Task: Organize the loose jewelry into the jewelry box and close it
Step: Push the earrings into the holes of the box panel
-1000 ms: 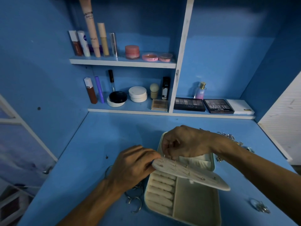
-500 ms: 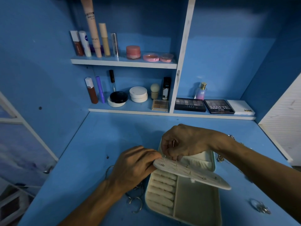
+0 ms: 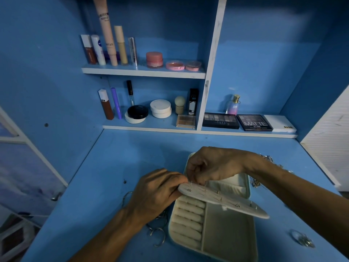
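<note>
Step in hand, earrings: I see the jewelry box (image 3: 226, 231) open at near right, left hand (image 3: 156, 193) gripping the left end of its raised earring panel (image 3: 226, 202), right hand (image 3: 213, 165) pinching a small stud (image 3: 205, 184) against it; next, I judge, fine seating pressure.

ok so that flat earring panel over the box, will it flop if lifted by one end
Probably stiff: the left hand grips the earring panel near its left end, yet the far end juts straight over the jewelry box without sagging. Likely light, as it looks thin. The earrings stuck in it could shift if it tips sharply.
</note>
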The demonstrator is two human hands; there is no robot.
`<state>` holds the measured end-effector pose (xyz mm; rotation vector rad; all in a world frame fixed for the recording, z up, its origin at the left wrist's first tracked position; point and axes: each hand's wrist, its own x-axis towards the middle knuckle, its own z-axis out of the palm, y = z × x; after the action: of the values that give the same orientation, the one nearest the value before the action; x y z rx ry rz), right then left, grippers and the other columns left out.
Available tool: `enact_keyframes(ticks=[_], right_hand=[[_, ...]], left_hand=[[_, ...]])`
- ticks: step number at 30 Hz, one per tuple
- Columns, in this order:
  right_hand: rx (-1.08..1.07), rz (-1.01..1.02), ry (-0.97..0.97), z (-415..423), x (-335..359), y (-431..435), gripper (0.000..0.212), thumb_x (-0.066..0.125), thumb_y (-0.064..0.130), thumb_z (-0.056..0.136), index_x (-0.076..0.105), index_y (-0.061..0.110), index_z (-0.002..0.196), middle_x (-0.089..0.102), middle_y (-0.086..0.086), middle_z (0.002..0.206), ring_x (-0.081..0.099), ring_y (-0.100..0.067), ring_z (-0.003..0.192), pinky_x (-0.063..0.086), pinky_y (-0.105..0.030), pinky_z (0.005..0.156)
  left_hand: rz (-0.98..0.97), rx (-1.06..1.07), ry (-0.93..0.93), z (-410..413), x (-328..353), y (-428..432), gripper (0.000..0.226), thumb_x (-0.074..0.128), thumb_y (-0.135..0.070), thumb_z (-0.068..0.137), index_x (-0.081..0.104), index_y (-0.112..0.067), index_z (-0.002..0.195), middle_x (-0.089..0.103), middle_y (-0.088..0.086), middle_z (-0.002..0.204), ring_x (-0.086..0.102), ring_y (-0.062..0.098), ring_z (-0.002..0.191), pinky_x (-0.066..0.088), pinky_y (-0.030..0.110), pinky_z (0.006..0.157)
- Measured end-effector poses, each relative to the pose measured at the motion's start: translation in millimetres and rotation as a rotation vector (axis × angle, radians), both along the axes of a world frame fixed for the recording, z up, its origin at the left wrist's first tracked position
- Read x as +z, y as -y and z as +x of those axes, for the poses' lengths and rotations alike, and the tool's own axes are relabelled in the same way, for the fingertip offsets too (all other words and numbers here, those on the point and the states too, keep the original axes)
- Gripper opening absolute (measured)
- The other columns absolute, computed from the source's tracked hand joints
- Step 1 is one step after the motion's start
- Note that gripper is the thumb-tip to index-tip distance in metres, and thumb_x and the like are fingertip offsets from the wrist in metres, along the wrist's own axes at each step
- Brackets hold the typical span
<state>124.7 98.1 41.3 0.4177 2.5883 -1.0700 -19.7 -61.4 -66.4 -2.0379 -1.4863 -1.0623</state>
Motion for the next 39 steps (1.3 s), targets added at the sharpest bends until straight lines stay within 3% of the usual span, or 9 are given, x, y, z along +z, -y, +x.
enact_keyframes(ticks=[4,10,14,19,29,34,39], right_hand=[[0.021,-0.022,0.017,-0.6,-1.8,-1.1,0.013,0.065,0.012,0.088,0.072,0.022,0.094,0.072,0.010,0.087,0.067,-0.007,0.081,0.050,-0.017,0.071],[0.011,0.010,0.020,-3.2,2.8,-5.3,0.014,0.066,0.014,0.086,0.075,0.020,0.094,0.074,-0.001,0.088,0.065,-0.007,0.077,0.051,-0.020,0.073],[0.026,0.093,0.052,-7.5,3.2,-2.7,0.009,0.067,0.023,0.086,0.073,0.024,0.093,0.073,0.009,0.087,0.064,-0.001,0.078,0.048,-0.018,0.070],[0.048,0.124,0.091,-12.5,3.0,-1.4,0.007,0.066,0.027,0.086,0.071,0.023,0.088,0.068,0.011,0.085,0.060,-0.002,0.077,0.044,-0.019,0.068],[0.015,0.009,0.069,-8.9,-2.1,-8.8,0.012,0.067,0.016,0.084,0.073,0.018,0.094,0.070,0.011,0.080,0.064,-0.004,0.076,0.049,-0.021,0.070],[0.048,0.002,0.086,-12.3,-6.4,-9.1,0.015,0.065,0.019,0.086,0.072,0.008,0.095,0.072,-0.008,0.092,0.062,-0.007,0.076,0.051,-0.024,0.072],[0.047,-0.021,0.083,-13.3,-10.9,-13.6,0.018,0.066,0.016,0.086,0.072,0.005,0.098,0.071,-0.011,0.091,0.060,-0.007,0.074,0.050,-0.027,0.073]], left_hand=[[0.002,-0.002,-0.003,1.1,1.9,-0.4,0.018,0.074,-0.029,0.094,0.065,-0.015,0.101,0.072,-0.004,0.095,0.066,0.015,0.077,0.053,0.031,0.066],[0.006,0.015,-0.024,-0.6,0.0,0.3,0.018,0.074,-0.028,0.093,0.070,-0.011,0.101,0.074,-0.002,0.099,0.067,0.015,0.079,0.054,0.030,0.067],[-0.002,0.013,-0.025,0.1,2.0,-0.1,0.020,0.070,-0.030,0.097,0.073,-0.010,0.098,0.074,-0.003,0.097,0.066,0.014,0.078,0.054,0.030,0.066],[0.006,-0.008,-0.027,0.6,2.8,0.2,0.018,0.069,-0.030,0.097,0.061,-0.017,0.107,0.073,-0.003,0.097,0.066,0.016,0.076,0.053,0.032,0.065],[-0.002,0.008,0.005,0.6,1.1,-1.8,0.017,0.074,-0.024,0.093,0.064,-0.016,0.104,0.074,-0.003,0.096,0.066,0.014,0.078,0.052,0.029,0.068],[-0.027,-0.004,0.050,0.1,1.3,-1.4,0.017,0.073,-0.030,0.094,0.063,-0.019,0.102,0.073,-0.006,0.094,0.067,0.013,0.077,0.052,0.029,0.066],[-0.040,0.021,0.084,0.7,1.9,-1.6,0.013,0.072,-0.030,0.092,0.069,-0.017,0.096,0.074,-0.008,0.089,0.065,0.010,0.073,0.053,0.031,0.062]])
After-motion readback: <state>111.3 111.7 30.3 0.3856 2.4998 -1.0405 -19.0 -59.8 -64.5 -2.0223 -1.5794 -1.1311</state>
